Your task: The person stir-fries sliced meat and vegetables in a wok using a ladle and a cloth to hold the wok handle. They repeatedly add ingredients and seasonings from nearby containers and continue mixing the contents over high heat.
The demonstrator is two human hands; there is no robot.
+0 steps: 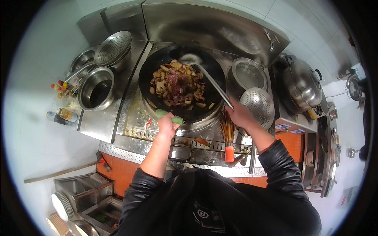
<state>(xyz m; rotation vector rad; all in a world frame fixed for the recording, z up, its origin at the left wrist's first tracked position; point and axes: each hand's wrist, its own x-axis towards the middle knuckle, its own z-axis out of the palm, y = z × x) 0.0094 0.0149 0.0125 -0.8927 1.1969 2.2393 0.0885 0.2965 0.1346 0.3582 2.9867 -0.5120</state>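
Note:
A large black wok (192, 116) sits on the stove before me with chopped food (177, 84) in it, brownish pieces around a reddish-purple heap. My left hand (167, 125) grips a folded green cloth (178, 120) at the wok's near left rim. In my right hand (239, 113) is the handle of a long metal ladle (211, 79), which slants across the wok's right side; its bowl rests near the far inner wall. Just below my right hand, a bamboo wok brush (229, 129) with an orange-bound handle lies on the stove.
Right of the wok are a perforated skimmer (257, 107), a water-filled metal pot (249, 73) and a lidded steel pot (305, 82). To the left stand a steel bowl of dark liquid (110, 85), a colander (113, 47) and bottles (66, 114). A faucet (271, 41) juts from the backsplash.

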